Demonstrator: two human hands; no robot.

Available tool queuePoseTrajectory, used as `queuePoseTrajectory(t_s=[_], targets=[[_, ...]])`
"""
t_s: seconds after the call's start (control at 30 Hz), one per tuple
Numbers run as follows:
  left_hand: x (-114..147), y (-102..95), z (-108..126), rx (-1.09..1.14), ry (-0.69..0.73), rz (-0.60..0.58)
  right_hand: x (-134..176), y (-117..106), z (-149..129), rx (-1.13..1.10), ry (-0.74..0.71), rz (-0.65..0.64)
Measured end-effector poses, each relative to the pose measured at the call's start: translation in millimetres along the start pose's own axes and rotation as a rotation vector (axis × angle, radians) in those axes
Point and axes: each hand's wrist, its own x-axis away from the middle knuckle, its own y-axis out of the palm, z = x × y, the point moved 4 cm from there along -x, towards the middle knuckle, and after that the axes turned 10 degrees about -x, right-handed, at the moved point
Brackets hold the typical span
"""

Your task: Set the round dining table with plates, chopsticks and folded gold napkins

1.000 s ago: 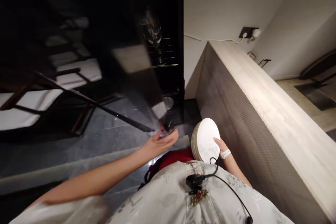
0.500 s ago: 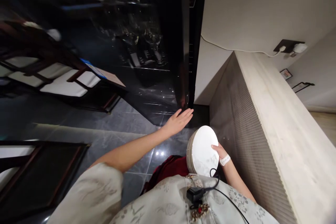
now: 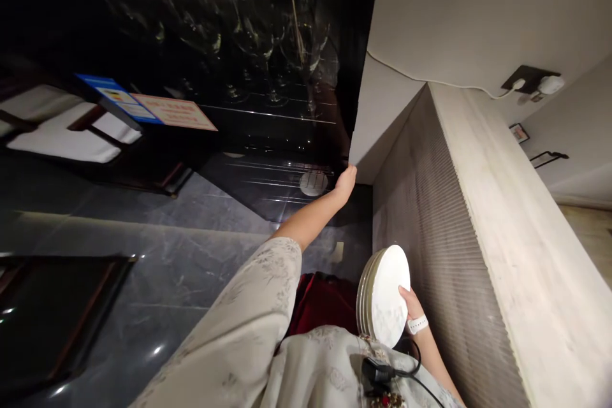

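My right hand (image 3: 412, 307) grips a stack of white plates (image 3: 389, 296), tilted on edge against my front; the thumb lies on the face of the outermost plate and the other fingers are hidden behind. Reaching forward, my left hand (image 3: 346, 183) is closed at the edge of a dark glass cabinet door (image 3: 268, 172). Its fingertips are out of sight around that edge. Behind the glass stand several stemmed wine glasses (image 3: 258, 38), and a round white dish shape (image 3: 313, 183) shows low down near my left wrist.
A ribbed counter (image 3: 444, 191) with a pale top runs along my right side. A white cable (image 3: 430, 80) leads to a wall socket (image 3: 528, 81). A blue and pink sticker (image 3: 148, 102) is on the glass. Dark wooden furniture (image 3: 62, 319) stands on the grey tiled floor (image 3: 191, 268) at left.
My left hand has moved forward and its spread fingers have closed at the cabinet door's edge. The stack of plates in my right hand has shifted slightly right and down in the view.
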Motion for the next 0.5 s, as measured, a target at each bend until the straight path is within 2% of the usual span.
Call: queuePoseTrajectory(t_s=[0.07, 0.17, 0.27, 0.33, 0.43, 0.47, 0.5], targets=[[15, 3.5, 5, 0.034, -0.035, 0.004, -2, -3, -2, -0.065, 0.042, 0.094], [66, 12.9, 15, 0.007, 0.002, 0.024, -11, 2, -10, -0.033, 0.049, 0.072], [149, 27.8, 21, 0.007, 0.190, 0.021, -26, 10, -20, -0.015, 0.049, 0.024], [213, 36.4, 15, 0.042, 0.185, 0.012, -41, 18, -28, -0.029, 0.048, -0.004], [312, 44.0, 11, 0.231, 0.320, -0.012, -75, 38, -38, -0.044, 0.055, -0.062], [341, 47.8, 7, 0.286, 0.235, -0.047, -89, 47, -40, -0.047, 0.064, -0.080], [367, 52.5, 3, 0.339, 0.087, -0.076, -104, 57, -40, -0.050, 0.080, -0.094]])
